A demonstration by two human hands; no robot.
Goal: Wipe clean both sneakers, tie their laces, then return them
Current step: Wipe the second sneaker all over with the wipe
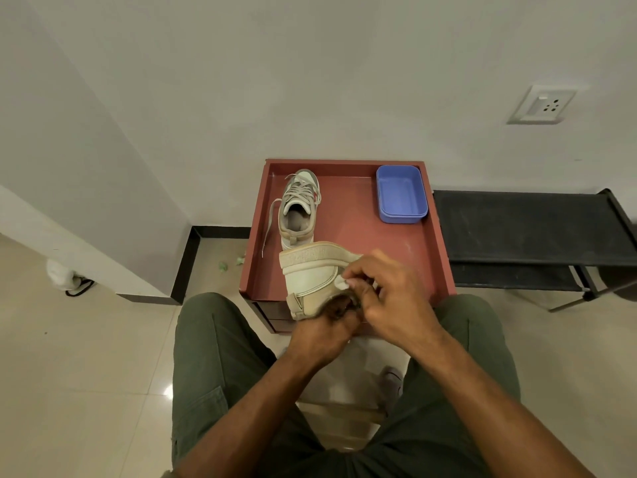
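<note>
Holding: my left hand (322,334) grips sneaker (310,279) over red tray (437,236); right hand (386,294) pinches white wipe (341,281).
Room: wall socket (541,105) above tray, black bench (531,229) beside it.
Writing: none legible.

Pale walls (310,63) with a socket (541,105), glossy beige tiled floor (69,374), black bench (531,229) at right.
</note>
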